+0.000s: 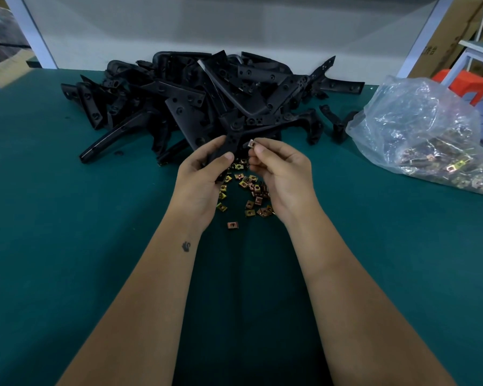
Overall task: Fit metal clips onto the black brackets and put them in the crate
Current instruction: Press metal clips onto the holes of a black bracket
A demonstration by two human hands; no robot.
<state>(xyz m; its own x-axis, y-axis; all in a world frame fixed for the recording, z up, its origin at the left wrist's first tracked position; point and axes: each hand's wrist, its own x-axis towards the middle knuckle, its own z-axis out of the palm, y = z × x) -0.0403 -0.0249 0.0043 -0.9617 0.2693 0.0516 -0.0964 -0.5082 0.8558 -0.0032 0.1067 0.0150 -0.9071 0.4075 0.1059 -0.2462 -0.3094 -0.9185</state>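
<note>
Flat black bracket [229, 144] with holes, gripped by the left hand [200, 176]; right hand [280, 174] pinches a small brass-coloured clip [252, 142] beside it.

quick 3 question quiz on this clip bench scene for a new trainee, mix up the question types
1. True or false: the left hand grips a black bracket.
2. What does the right hand pinch? A) a screw B) a metal clip C) a washer
3. Fill in: spare clips sit in a clear plastic ____ at the right of the green table.

Key: 1 true. 2 B. 3 bag. Loose clips also lie under the hands, and the bracket pile lies behind them.
</note>
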